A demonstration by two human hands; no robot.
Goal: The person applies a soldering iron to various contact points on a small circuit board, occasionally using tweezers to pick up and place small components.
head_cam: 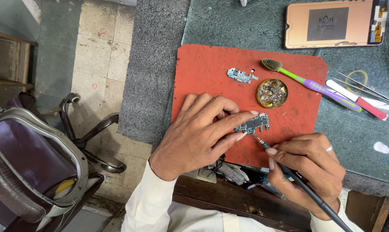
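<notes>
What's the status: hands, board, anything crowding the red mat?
Left hand pinning small blue-green circuit board. Right hand gripping black soldering iron, tip at board edge. Round brass tin close behind, not touching.

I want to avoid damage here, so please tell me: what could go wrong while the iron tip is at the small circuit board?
1. The left hand pins the small circuit board with fingertips right beside the soldering iron tip, so a slip could burn them.
2. The right hand grips the iron far back from its tip, so the tip may wander onto neighbouring parts.
3. The open flux tin and the small connector board lie close behind, and a nudge could knock them.
</notes>
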